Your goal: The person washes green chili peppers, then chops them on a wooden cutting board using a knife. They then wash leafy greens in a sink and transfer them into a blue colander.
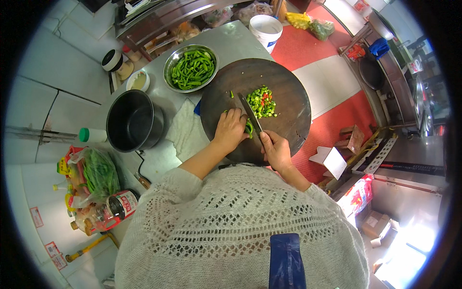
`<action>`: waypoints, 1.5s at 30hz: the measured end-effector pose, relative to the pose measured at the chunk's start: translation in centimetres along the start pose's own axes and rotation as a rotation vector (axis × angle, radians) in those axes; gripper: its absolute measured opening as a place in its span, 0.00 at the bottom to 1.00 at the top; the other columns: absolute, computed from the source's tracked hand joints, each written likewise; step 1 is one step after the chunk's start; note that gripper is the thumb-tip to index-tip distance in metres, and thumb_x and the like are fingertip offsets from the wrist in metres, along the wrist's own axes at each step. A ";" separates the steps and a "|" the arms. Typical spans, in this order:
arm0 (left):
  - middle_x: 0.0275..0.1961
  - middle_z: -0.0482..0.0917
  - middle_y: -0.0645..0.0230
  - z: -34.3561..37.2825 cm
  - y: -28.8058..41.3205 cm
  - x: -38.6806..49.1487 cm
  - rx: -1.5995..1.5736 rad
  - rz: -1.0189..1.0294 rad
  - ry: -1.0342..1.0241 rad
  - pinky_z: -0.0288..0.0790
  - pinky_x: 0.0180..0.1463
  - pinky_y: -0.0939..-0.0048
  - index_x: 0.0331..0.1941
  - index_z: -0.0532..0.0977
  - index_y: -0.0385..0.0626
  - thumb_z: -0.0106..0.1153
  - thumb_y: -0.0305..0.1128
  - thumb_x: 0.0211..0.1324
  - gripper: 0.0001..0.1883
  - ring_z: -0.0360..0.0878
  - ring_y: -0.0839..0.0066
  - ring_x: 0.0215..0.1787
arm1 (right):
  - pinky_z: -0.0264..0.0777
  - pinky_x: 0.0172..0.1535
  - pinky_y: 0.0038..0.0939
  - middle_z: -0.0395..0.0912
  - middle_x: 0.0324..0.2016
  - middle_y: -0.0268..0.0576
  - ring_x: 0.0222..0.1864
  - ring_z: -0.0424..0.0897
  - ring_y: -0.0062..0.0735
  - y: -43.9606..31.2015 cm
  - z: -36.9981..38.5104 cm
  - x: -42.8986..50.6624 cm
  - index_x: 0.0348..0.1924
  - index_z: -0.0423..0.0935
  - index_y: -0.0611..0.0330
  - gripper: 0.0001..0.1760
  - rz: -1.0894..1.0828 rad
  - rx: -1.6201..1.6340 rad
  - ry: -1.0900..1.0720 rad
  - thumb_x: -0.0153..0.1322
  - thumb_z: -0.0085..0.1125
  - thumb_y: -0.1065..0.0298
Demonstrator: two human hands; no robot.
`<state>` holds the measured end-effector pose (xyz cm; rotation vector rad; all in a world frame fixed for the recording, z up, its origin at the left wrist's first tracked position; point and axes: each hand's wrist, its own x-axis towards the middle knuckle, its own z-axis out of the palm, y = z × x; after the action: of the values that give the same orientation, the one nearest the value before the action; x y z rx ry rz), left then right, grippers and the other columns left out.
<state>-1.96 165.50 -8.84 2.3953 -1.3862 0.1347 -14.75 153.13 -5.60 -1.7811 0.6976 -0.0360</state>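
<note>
My left hand [230,128] presses green chili peppers [248,129] down on a round wooden chopping board [288,90], its fingertips close to the blade. In my right hand [277,150] is the handle of a kitchen knife [250,112], its blade pointing away from me and slightly left. Just right of the blade lies a pile of chopped green and red peppers [261,102]. A steel bowl [167,74] full of whole green peppers [194,69] stands beyond the board's left side. My left palm hides part of the peppers beneath it.
Left of the board are a white cloth [187,126], a deep black pot [130,121] and a small white bowl [138,81]. A green-lidded jar [92,135] and a basket with bottles and bagged greens [101,173] sit nearer. A white bucket [266,30] stands beyond the board.
</note>
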 end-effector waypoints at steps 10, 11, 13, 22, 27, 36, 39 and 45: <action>0.29 0.71 0.62 2.3 -1.8 -0.3 -0.195 0.005 0.092 0.68 0.40 0.64 0.20 0.74 0.41 0.61 0.27 0.39 0.05 0.72 0.62 0.35 | 0.64 0.18 0.24 0.72 0.13 0.36 0.12 0.70 0.20 -0.1 0.0 -0.5 0.42 0.77 0.62 0.19 -0.006 0.068 -0.032 0.71 0.52 0.54; 0.29 0.72 0.63 2.4 -1.7 -0.2 -0.186 -0.016 0.094 0.69 0.40 0.64 0.20 0.74 0.41 0.59 0.26 0.39 0.03 0.72 0.63 0.35 | 0.65 0.19 0.25 0.72 0.13 0.37 0.12 0.70 0.22 0.1 0.1 -0.4 0.42 0.77 0.62 0.19 0.028 0.022 -0.007 0.71 0.52 0.54; 0.29 0.72 0.64 2.5 -1.3 -0.1 -0.180 -0.048 0.120 0.70 0.41 0.64 0.18 0.74 0.41 0.55 0.24 0.40 0.02 0.72 0.64 0.35 | 0.66 0.20 0.27 0.73 0.14 0.40 0.13 0.72 0.24 0.6 0.6 0.2 0.41 0.77 0.62 0.19 0.025 -0.013 0.019 0.70 0.52 0.54; 0.25 0.72 0.59 2.6 -1.2 0.7 -0.212 -0.085 0.124 0.69 0.38 0.61 0.16 0.72 0.41 0.54 0.22 0.37 0.02 0.73 0.58 0.32 | 0.69 0.24 0.32 0.74 0.14 0.42 0.16 0.75 0.31 0.5 2.5 5.1 0.37 0.79 0.59 0.19 -0.059 -0.163 0.054 0.71 0.49 0.52; 0.27 0.74 0.58 2.5 -1.1 0.9 -0.151 -0.126 0.059 0.70 0.38 0.59 0.18 0.73 0.39 0.55 0.23 0.37 0.01 0.74 0.56 0.34 | 0.67 0.23 0.31 0.73 0.13 0.41 0.14 0.73 0.28 -0.1 1.4 2.1 0.38 0.78 0.60 0.16 0.091 -0.127 0.025 0.71 0.51 0.56; 0.28 0.75 0.53 2.1 -1.3 1.4 -0.144 -0.174 -0.023 0.71 0.39 0.56 0.19 0.74 0.37 0.56 0.26 0.39 0.04 0.76 0.53 0.34 | 0.70 0.29 0.35 0.75 0.16 0.44 0.20 0.77 0.36 -0.7 2.3 4.2 0.38 0.78 0.58 0.18 -0.088 -0.129 0.035 0.70 0.49 0.52; 0.27 0.75 0.53 2.2 -1.4 1.3 -0.146 -0.186 -0.007 0.71 0.38 0.56 0.19 0.74 0.38 0.56 0.26 0.39 0.04 0.76 0.53 0.33 | 0.69 0.29 0.35 0.75 0.16 0.43 0.19 0.77 0.34 -0.4 2.2 2.9 0.38 0.79 0.58 0.18 0.110 -0.176 -0.035 0.70 0.49 0.53; 0.27 0.75 0.54 2.4 -1.8 1.1 -0.191 -0.167 -0.018 0.71 0.37 0.57 0.16 0.74 0.39 0.56 0.25 0.38 0.03 0.76 0.54 0.33 | 0.69 0.28 0.35 0.74 0.15 0.45 0.18 0.76 0.34 -1.2 3.5 5.0 0.37 0.78 0.61 0.20 -0.102 -0.181 0.038 0.71 0.48 0.53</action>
<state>-0.12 164.57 -11.25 2.3436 -1.1443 -0.0597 -8.78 154.01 -7.32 -1.9931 0.6533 -0.0775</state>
